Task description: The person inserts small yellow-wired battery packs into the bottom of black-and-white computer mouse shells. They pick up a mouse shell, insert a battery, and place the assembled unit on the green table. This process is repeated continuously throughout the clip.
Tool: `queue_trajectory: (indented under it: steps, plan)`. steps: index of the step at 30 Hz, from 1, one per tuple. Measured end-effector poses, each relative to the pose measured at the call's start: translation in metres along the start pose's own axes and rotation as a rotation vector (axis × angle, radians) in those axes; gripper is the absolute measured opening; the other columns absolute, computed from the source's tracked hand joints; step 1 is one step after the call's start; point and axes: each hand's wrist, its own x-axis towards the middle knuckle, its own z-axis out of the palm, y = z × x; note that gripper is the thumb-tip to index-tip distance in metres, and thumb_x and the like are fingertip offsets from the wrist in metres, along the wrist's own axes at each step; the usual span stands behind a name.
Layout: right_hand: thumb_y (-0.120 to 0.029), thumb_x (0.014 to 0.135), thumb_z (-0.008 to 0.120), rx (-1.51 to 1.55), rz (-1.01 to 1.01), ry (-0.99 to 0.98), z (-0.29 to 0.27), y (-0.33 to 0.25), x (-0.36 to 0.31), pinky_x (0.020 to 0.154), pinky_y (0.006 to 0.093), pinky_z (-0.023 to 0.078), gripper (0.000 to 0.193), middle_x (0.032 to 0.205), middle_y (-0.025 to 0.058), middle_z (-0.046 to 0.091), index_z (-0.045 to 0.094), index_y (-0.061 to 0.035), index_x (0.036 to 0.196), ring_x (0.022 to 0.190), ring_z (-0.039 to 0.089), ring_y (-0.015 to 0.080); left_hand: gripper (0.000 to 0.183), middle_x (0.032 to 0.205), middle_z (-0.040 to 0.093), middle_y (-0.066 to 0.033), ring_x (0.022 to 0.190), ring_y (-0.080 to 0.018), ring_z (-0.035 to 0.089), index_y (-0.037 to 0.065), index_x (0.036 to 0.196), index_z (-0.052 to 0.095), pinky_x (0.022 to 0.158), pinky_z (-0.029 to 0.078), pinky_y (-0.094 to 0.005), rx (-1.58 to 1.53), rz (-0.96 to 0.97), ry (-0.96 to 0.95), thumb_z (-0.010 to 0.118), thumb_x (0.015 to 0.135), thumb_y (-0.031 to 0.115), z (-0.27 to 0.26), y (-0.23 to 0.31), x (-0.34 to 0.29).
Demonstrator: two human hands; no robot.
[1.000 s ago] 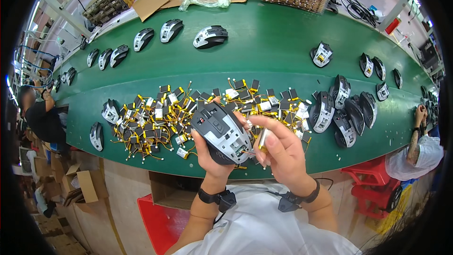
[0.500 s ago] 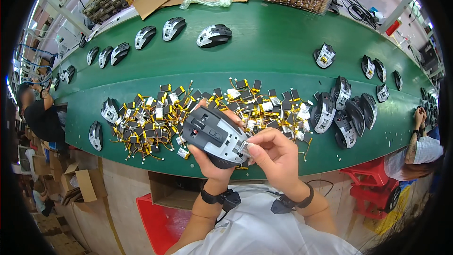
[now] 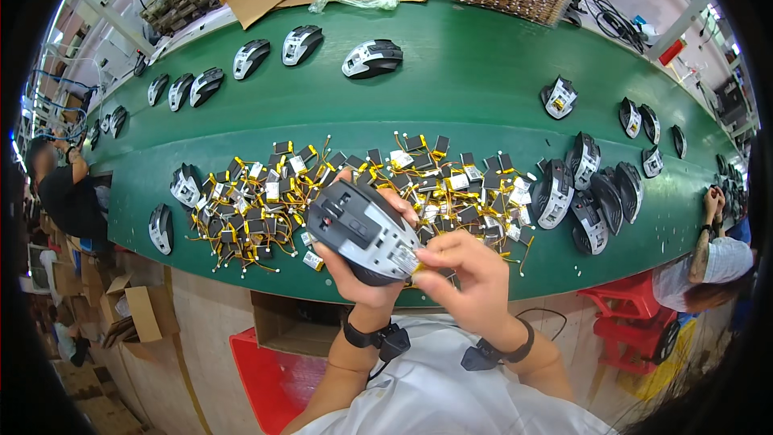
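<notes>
The left hand (image 3: 360, 283) is holding a mouse (image 3: 362, 229) over the table (image 3: 483, 72), the right hand (image 3: 471, 282) touching its near right end; heaped batteries (image 3: 272, 191) are lying behind the grip and extending to both sides; two mice (image 3: 161, 229) are resting left of the heap; a cluster of mice (image 3: 552, 193) is sitting to its right; a line of mice (image 3: 302, 44) is lying farther behind, leftward.

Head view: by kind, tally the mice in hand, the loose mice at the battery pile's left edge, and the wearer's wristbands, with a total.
Held mouse: 1
Loose mice: 2
Wristbands: 2
Total: 5
</notes>
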Motion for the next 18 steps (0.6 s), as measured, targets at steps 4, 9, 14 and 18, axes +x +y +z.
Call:
queue_trajectory:
  steps: [4, 9, 14, 18]
  plan:
    - [0.005, 0.076, 0.077, -0.202, -0.085, -0.025, -0.002, -0.007, -0.005, 0.068, 0.0251, 0.055, 0.030, 0.101, 0.0109, 0.066, 0.073, -0.0017, 0.106, 0.079, 0.065, 0.0151, 0.082, 0.103, 0.056, -0.0189, 0.088, -0.0269, 0.056, 0.009, 0.149, 0.026, 0.077, 0.048, -0.0382, -0.075, -0.048, -0.010, 0.029, 0.094, 0.070, -0.007, -0.004, 0.001]
    - [0.003, 0.073, 0.081, -0.180, -0.168, 0.050, 0.000, -0.002, -0.004, 0.066, 0.0263, 0.056, 0.030, 0.096, 0.0096, 0.065, 0.074, -0.0021, 0.102, 0.077, 0.064, 0.0137, 0.079, 0.102, 0.054, -0.0186, 0.086, -0.0276, 0.056, 0.009, 0.148, 0.030, 0.074, 0.049, -0.0382, -0.172, -0.165, -0.034, 0.031, 0.095, 0.068, -0.003, -0.003, 0.001]
    - [0.001, 0.070, 0.083, -0.289, -0.205, 0.025, -0.005, 0.002, -0.007, 0.059, 0.0257, 0.053, 0.027, 0.086, 0.0074, 0.064, 0.075, -0.0035, 0.095, 0.072, 0.063, 0.0141, 0.078, 0.101, 0.055, -0.0191, 0.086, -0.0279, 0.056, 0.008, 0.148, 0.031, 0.075, 0.050, -0.0390, -0.191, -0.251, -0.057, 0.029, 0.096, 0.067, 0.000, -0.004, 0.001]
    - [-0.001, 0.070, 0.084, -0.313, -0.257, 0.085, -0.006, 0.008, 0.002, 0.055, 0.0259, 0.051, 0.022, 0.084, 0.0076, 0.065, 0.073, -0.0032, 0.090, 0.067, 0.062, 0.0144, 0.077, 0.100, 0.056, -0.0184, 0.087, -0.0279, 0.056, 0.008, 0.148, 0.031, 0.077, 0.049, -0.0391, -0.190, -0.308, -0.043, 0.027, 0.097, 0.066, 0.004, -0.007, -0.005]
